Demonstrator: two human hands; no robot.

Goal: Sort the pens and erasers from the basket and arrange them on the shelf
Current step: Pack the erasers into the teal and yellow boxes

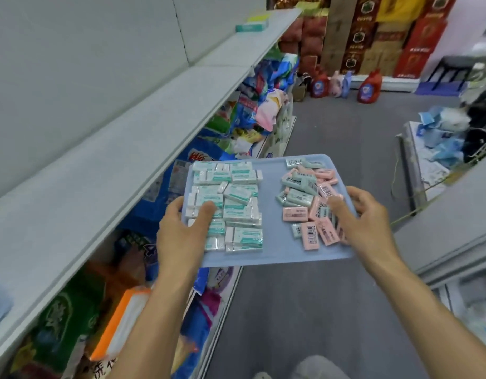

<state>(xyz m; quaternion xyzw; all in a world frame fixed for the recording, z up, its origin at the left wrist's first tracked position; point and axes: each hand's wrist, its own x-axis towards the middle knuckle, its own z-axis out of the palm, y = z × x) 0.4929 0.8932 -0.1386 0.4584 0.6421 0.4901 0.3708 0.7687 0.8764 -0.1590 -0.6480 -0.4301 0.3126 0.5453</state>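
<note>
I hold a pale blue tray (272, 250) in the air in front of me, beside the shelf. My left hand (181, 228) grips its left edge, thumb lying on a stack of white erasers with teal sleeves (233, 203). My right hand (365, 217) grips the right edge, thumb over a loose heap of pink and pale green erasers (304, 198). The grey shelf board (105, 170) runs along my left, mostly bare. A teal box (251, 26) lies far back on it. No pens are in sight.
Below the board, a lower shelf is packed with colourful bags and packs (244, 110). Red detergent bottles (369, 87) and stacked cartons (373, 31) stand at the aisle's end. Another grey shelf unit (449, 233) flanks my right. Grey floor (332, 138) lies between.
</note>
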